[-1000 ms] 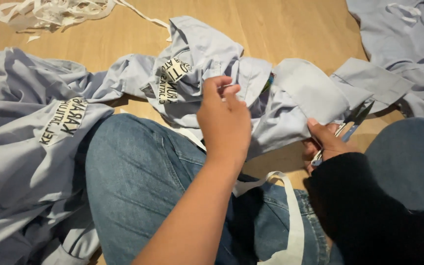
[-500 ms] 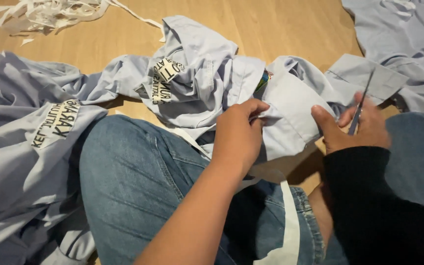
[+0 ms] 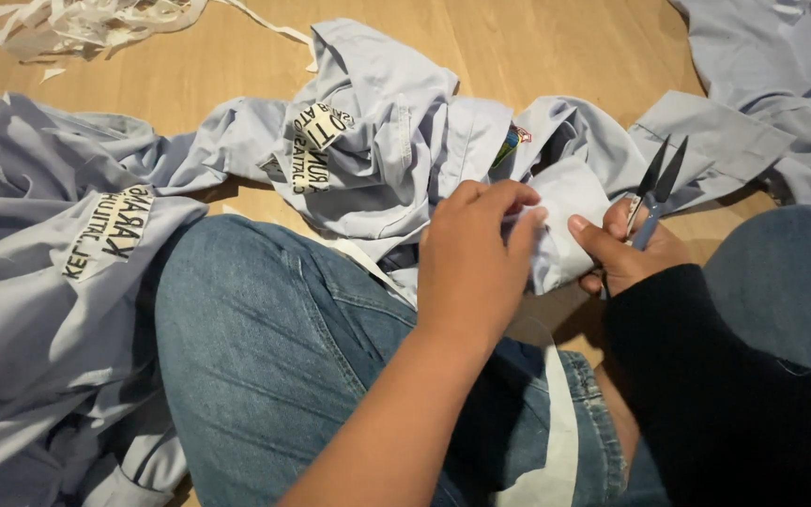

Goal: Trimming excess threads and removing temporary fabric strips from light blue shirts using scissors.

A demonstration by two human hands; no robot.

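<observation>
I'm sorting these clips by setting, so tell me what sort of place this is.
Probably a home or small workroom floor used for garment work. The person sits on a wooden floor amid light blue shirts, with cut white strips piled nearby. The right hand holds small scissors; the left hand pinches fabric.

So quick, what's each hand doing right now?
Left hand: closed, pinching the pale blue fabric shirt.
Right hand: holding small dark metal scissors, thumb on the shirt.
</observation>
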